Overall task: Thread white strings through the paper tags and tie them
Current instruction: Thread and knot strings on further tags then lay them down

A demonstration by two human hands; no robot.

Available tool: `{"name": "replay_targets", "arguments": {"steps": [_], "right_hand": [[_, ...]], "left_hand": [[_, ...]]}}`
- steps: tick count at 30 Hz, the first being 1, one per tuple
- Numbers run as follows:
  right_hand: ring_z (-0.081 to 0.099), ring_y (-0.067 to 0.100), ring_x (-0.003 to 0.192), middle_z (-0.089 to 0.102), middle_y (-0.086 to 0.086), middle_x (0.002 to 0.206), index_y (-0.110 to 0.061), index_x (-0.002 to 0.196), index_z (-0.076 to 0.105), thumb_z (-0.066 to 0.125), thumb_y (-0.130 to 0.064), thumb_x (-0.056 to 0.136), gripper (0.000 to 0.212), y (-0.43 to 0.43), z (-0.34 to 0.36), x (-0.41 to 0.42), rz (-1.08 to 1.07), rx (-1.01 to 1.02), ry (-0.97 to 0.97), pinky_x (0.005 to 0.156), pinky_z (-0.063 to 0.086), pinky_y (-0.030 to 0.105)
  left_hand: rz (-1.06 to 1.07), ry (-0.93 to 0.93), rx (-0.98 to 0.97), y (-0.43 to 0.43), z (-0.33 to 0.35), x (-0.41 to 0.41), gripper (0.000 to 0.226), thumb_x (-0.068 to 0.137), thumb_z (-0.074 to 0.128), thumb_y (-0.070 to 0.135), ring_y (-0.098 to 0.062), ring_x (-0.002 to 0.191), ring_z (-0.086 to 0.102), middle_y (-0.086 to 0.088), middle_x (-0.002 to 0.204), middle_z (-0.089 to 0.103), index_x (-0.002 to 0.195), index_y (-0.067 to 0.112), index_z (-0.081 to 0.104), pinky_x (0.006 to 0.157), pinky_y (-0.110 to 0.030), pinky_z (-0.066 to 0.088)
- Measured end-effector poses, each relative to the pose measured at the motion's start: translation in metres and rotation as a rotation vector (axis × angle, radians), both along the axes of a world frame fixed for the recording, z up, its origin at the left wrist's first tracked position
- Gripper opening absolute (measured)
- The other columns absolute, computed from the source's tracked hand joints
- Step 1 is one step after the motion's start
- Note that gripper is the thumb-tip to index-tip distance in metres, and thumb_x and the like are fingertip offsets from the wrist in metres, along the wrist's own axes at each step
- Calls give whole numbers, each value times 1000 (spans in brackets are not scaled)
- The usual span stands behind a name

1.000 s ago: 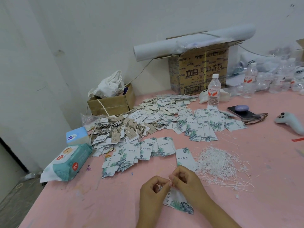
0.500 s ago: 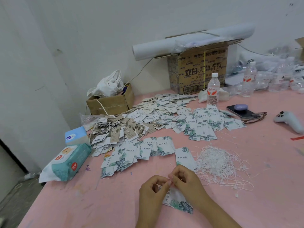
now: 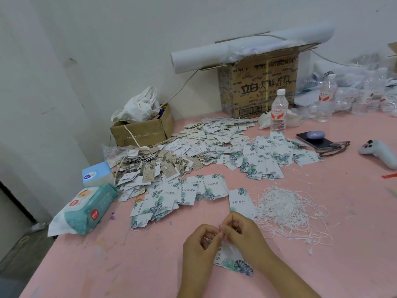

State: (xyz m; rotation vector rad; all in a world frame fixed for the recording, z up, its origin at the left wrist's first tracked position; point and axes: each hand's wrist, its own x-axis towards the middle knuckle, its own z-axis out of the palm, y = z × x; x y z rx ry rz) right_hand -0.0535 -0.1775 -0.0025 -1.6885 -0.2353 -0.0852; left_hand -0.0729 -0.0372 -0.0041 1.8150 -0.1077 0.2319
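A: Head view. Largest item first?

B: Flat pink counter (image 3: pixel 322 244), filling the lower frame. At its back, against the wall, stands a brown cardboard box printed with black characters (image 3: pixel 264 87). A long white paper roll (image 3: pixel 214 57) lies across the box top.

A: Next down?

B: Wide spread of overlapping white and leaf-printed paper tags (image 3: pixel 214 143) over the counter's middle. Just beyond and right of the hands, a loose heap of thin white strings (image 3: pixel 285 209). At the left edge, a teal-and-white soft pack of wet wipes (image 3: pixel 86 209).

A: Hands?

B: Left hand (image 3: pixel 199 246) and right hand (image 3: pixel 245 235) at the near edge, fingertips meeting. Each grip is pressed together, pinching the top edge of one white paper tag with green leaf print (image 3: pixel 232 259). The tag hangs below them. Cannot tell whether its lower corner touches the counter.

A: String in the pinch?

B: Too fine to make out.
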Motion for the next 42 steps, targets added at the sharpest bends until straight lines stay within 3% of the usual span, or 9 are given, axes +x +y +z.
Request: {"name": "replay_targets", "arguments": {"steps": [4,8,13,18,22,25,37,42], "right_hand": [[53,9,64,59,0,64,-6,73,62,69,-12,85,15,-1,0,0,-10,65,23,66,52,32],[52,7,62,58,0,63,-6,72,62,70,-13,85,17,0,1,-1,2,125,47,64,53,22],[53,13,68,66,14,74,-12,71,64,70,-18,85,17,0,1,0,-6,94,64,82,54,51],[54,12,69,62,7,67,-16,68,63,72,-17,84,18,-1,2,-1,12,101,65,76,58,39],[53,14,70,62,2,68,-17,68,65,71,-14,84,17,-1,2,0,13,93,78,85,51,55],[54,20,74,62,3,69,-19,68,66,70,-11,84,19,-1,3,-1,24,105,79,88,47,59],[52,17,72,60,1,67,-21,66,66,71,-7,83,23,-2,7,-2,36,98,90,81,50,51],[51,16,69,60,1,65,-19,66,66,71,-7,82,21,-2,8,-3,39,99,67,69,43,32]], "left_hand": [[14,0,-32,0,2,-1,18,83,75,12,-5,53,36,10,62,58,72,26,72,51,-16,30],[18,1,-66,0,6,-1,16,82,76,13,-7,53,35,6,62,59,71,25,73,52,-16,31],[17,6,-79,1,10,-3,10,80,78,20,-9,54,35,3,64,62,70,21,74,52,-17,31],[16,22,-97,2,12,-3,13,76,80,18,-8,54,36,2,63,65,66,23,74,52,-18,32],[24,37,-107,1,12,-2,16,74,82,15,-7,53,38,3,63,66,65,25,74,53,-16,33],[28,56,-137,2,12,-2,15,72,83,14,-7,54,38,3,60,64,64,22,74,53,-16,33],[25,77,-173,1,10,-1,19,70,84,8,-10,57,41,1,58,62,61,18,70,53,-20,34],[32,75,-181,1,10,-1,20,69,84,5,-9,54,39,1,56,59,60,15,69,50,-17,33]]}}
